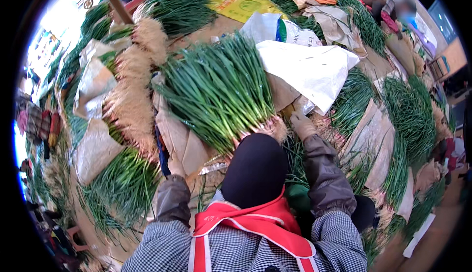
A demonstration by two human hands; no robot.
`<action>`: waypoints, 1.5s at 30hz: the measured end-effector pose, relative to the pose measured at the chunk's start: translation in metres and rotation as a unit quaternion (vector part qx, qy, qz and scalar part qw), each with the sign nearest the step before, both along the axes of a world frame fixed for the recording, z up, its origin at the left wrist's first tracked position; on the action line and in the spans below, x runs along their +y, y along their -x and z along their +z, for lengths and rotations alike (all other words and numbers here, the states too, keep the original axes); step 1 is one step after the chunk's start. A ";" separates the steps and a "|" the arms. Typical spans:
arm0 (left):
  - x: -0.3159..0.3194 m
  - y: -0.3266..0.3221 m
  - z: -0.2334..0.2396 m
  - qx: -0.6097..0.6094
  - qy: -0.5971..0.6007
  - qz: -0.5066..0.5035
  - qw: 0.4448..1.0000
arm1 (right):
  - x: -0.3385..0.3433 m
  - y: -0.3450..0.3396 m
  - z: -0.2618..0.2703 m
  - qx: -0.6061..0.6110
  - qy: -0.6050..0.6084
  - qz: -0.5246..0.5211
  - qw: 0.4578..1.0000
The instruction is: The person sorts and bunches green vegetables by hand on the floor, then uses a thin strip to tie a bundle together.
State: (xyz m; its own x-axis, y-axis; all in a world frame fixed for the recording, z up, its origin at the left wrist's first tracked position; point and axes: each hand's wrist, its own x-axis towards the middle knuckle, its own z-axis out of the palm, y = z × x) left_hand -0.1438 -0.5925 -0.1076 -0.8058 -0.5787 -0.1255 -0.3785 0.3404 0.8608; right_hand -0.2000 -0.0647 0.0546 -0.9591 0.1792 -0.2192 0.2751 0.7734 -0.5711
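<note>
A wide bundle of green onions (221,87) lies before me, its leaves fanned towards the upper left. Its pale, reddish-based roots (276,127) lie by my dark-covered knee (258,168), which hides part of them. My right hand (302,125), seemingly gloved, is just right of these roots, at the lower edge of brown wrapping sheets (282,91); whether it grips them is unclear. On the other side my left hand (176,166) is beside a wrinkled brown sheet (182,139). Its fingers are hard to make out. A white sheet (309,69) lies right of the bundle.
A row of onion bundles with bushy roots (132,95) lies to the left, partly under pale sheets (96,152). More onions (407,117) are piled on the right. A yellow printed sack (247,6) lies ahead. Another person (387,14) is at the upper right.
</note>
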 end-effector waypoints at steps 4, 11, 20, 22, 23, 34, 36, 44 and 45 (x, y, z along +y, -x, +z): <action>0.029 0.007 0.099 -0.053 -0.130 -0.105 0.984 | -0.027 0.070 -0.012 -0.034 -0.012 -0.009 0.999; 0.053 -0.004 0.096 -0.028 -0.077 -0.074 0.994 | 0.080 0.203 -0.032 -0.042 0.043 0.134 0.989; 0.080 0.002 0.142 -0.052 0.260 -0.218 0.939 | 0.102 0.192 -0.075 0.059 0.086 -0.224 0.969; 0.083 0.003 0.144 -0.053 0.344 -0.259 0.901 | 0.085 0.180 -0.061 0.020 0.169 -0.300 0.939; 0.085 0.000 0.145 -0.074 0.333 -0.241 0.909 | 0.089 0.185 -0.081 0.037 0.203 -0.253 0.945; 0.125 0.032 0.177 -0.032 0.107 -0.294 0.949 | -0.061 0.072 0.038 0.229 0.035 0.098 0.968; 0.182 0.065 0.176 -0.065 -0.219 -0.201 0.953 | -0.089 0.040 0.030 0.361 -0.110 0.217 0.900; 0.297 0.125 0.179 -0.239 0.077 -0.476 0.843 | -0.127 0.029 -0.079 0.164 0.309 0.150 0.925; 0.302 0.128 0.177 -0.248 0.135 -0.426 0.860 | -0.119 0.037 -0.057 0.048 0.213 0.218 0.951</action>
State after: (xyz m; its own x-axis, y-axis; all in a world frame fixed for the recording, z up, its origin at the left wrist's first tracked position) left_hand -0.2720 -0.2904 0.0690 -0.8386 0.1321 -0.5285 -0.1903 0.8380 0.5114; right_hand -0.2369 -0.1835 -0.0025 -0.9410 -0.3260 -0.0909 -0.0878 0.4946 -0.8647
